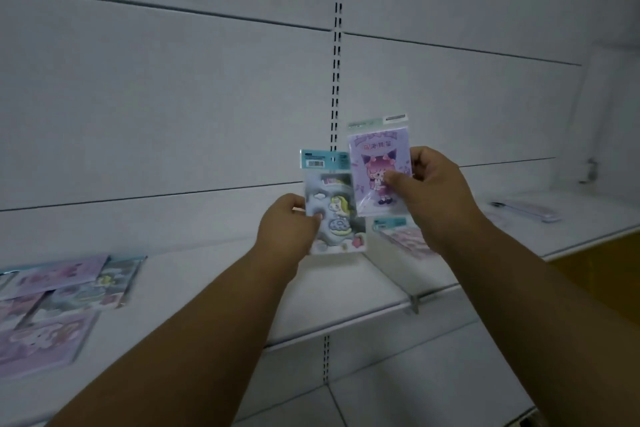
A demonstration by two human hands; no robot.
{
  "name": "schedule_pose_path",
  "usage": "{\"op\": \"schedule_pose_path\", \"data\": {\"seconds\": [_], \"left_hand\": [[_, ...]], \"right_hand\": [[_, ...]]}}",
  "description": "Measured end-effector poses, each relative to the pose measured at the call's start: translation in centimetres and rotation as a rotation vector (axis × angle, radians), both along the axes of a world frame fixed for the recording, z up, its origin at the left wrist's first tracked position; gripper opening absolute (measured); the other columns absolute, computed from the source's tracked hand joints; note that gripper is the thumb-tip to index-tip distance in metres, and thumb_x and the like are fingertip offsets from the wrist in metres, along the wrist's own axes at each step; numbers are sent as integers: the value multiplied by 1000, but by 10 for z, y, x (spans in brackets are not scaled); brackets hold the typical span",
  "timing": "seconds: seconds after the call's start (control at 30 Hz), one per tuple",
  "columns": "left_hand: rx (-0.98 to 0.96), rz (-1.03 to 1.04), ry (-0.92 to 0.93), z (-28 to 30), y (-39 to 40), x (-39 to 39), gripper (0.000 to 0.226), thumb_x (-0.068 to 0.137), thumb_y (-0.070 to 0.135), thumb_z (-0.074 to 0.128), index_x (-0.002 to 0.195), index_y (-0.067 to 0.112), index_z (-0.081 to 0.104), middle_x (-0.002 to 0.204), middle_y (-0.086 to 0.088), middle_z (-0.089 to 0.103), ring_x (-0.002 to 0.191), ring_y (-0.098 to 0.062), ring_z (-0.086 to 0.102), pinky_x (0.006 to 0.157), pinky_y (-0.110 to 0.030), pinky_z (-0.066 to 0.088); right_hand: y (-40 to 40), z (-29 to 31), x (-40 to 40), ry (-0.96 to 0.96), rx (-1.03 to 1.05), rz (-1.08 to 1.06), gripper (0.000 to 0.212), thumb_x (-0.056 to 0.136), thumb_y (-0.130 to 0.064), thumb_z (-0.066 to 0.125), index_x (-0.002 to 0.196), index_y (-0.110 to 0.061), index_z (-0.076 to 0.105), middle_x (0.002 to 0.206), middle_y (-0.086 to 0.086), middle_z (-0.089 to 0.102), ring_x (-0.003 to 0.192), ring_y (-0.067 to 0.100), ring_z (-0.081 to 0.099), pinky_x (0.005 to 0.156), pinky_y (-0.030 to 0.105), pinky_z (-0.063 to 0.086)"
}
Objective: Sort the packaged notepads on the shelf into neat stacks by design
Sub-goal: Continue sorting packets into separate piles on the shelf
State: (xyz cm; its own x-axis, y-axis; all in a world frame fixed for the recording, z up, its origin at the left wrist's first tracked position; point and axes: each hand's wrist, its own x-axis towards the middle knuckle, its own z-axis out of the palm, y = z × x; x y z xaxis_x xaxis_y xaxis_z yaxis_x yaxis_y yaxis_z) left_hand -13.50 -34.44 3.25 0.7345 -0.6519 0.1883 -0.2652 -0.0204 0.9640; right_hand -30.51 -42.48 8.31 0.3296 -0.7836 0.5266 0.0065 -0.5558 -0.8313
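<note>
A loose pile of packaged notepads, purple and blue designs overlapping at odd angles, lies at the far left of a white shelf. Toward the middle, the left hand grips a blue unicorn notepad by its left edge, thumb on the front, holding it upright above the shelf. Its right edge sits behind a purple notepad showing a cartoon girl, pinched in the right hand with the thumb across the cover and raised slightly higher. Below that hand, a pink notepad lies flat on the shelf, partly hidden. At far right, a pale flat item, too blurred to identify, rests on the neighbouring shelf section.
</note>
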Motion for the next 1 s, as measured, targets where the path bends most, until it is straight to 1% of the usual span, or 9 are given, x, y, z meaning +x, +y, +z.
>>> {"op": "schedule_pose_path", "data": {"seconds": [0.23, 0.4, 0.5, 0.57, 0.67, 0.73, 0.8, 0.9, 1.0], "left_hand": [[27, -61, 72, -4, -79, -67, 12, 84, 6, 71, 91, 5, 62, 91, -19, 72, 74, -33, 74, 70, -52, 62], [127, -15, 194, -9, -142, -93, 12, 88, 6, 70, 90, -4, 63, 100, -24, 72, 87, -36, 73, 79, -49, 61], [217, 89, 262, -11, -174, -105, 15, 87, 7, 71, 80, 1, 60, 93, -22, 71, 74, -31, 69, 66, -36, 60], [274, 155, 211, -14, -188, -111, 16, 85, 7, 73, 79, 0, 60, 88, -20, 69, 67, -27, 61, 64, -32, 53], [380, 171, 98, -15, -197, -121, 27, 85, 10, 72, 109, 1, 65, 88, -10, 61, 59, -16, 54, 50, -21, 46], [535, 192, -32, -15, -199, -128, 38, 83, 16, 73, 117, 1, 63, 96, -8, 64, 68, -17, 62, 56, -21, 53], [716, 276, -207, -18, -200, -131, 34, 78, 23, 78, 104, 7, 64, 94, -7, 65, 81, -20, 64, 70, -25, 55], [793, 332, -299, -20, -197, -132, 30, 70, 22, 81, 87, 12, 58, 86, -4, 62, 81, -21, 62, 68, -26, 52], [811, 352, -398, -22, -196, -129, 28, 72, 23, 77, 89, 15, 56, 87, -2, 61, 82, -22, 61, 67, -26, 48]], "right_hand": [[-73, 1, -69, -48, 18, -21, 14, 86, -13, 70, 98, -20, 66, 97, 1, 75, 90, 21, 72, 87, 46, 58], [-146, -3, -105, -7, 13, 22, 20, 87, -18, 71, 106, -18, 66, 101, 1, 74, 92, 22, 71, 88, 47, 57], [-184, -2, -120, 4, 33, 73, 17, 87, -17, 71, 104, -19, 67, 100, 2, 74, 91, 24, 71, 87, 48, 58], [-202, -3, -124, 26, 28, 113, 19, 87, -14, 70, 105, -17, 67, 100, 2, 74, 91, 22, 71, 88, 44, 57], [-220, -10, -125, 51, 54, 182, 18, 87, -12, 70, 105, -16, 67, 99, 2, 74, 89, 20, 72, 86, 40, 58], [-228, -17, -124, 57, 80, 222, 17, 87, -12, 70, 103, -18, 67, 99, 2, 74, 87, 19, 72, 83, 37, 59], [-234, -23, -121, 55, 94, 255, 16, 87, -11, 70, 100, -20, 66, 97, 1, 74, 85, 16, 72, 76, 29, 59], [-236, -28, -115, 53, 101, 287, 16, 87, -11, 70, 99, -21, 66, 95, 0, 74, 84, 14, 72, 68, 20, 55], [-235, -30, -110, 50, 128, 299, 17, 87, -10, 70, 100, -20, 67, 94, 0, 75, 82, 13, 73, 67, 19, 56]]}}
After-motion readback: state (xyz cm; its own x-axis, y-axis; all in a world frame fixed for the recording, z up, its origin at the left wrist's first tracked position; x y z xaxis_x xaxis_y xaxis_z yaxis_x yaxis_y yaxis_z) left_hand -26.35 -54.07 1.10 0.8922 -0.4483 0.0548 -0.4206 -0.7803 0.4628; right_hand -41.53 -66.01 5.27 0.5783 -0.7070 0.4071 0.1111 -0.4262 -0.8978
